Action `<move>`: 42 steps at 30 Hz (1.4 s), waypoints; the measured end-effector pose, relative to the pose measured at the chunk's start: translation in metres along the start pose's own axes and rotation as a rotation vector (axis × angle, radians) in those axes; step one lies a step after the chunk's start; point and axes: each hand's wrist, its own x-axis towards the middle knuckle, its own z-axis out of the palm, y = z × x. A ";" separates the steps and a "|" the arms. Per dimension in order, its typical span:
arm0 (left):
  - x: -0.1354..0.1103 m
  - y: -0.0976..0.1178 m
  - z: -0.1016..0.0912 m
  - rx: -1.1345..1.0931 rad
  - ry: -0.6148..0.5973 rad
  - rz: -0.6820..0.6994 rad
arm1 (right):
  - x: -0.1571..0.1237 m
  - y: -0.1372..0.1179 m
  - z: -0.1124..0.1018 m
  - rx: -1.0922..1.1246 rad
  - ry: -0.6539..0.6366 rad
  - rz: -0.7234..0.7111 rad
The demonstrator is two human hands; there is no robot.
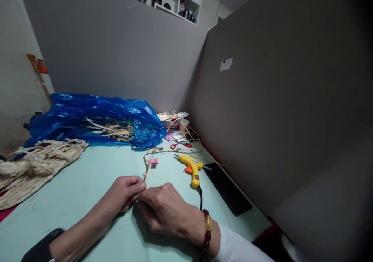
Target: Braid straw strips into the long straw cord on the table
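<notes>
"What is being worked?"

"A thin, pale straw-coloured cord of twisted plant fibre (148,172). Its near end is held, on the near side of a small pink binder clip with wire handles (153,161)."

"How does it run from there?"

"Fairly straight up to the clip's left edge, then it curves beyond the clip and turns away to its right, loosely kinked, with small stray bits sticking out."

"Is it gripped by the clip?"

"They meet or overlap at that edge; I can't tell which."
</notes>
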 end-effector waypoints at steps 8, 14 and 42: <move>-0.004 0.006 0.002 -0.232 -0.089 -0.044 | 0.008 0.026 -0.023 0.593 0.278 0.510; -0.002 0.003 0.003 -0.227 -0.127 0.011 | 0.008 0.037 -0.018 0.939 0.004 0.455; -0.041 -0.002 0.045 1.264 0.100 0.414 | 0.009 0.021 -0.010 0.913 0.122 0.562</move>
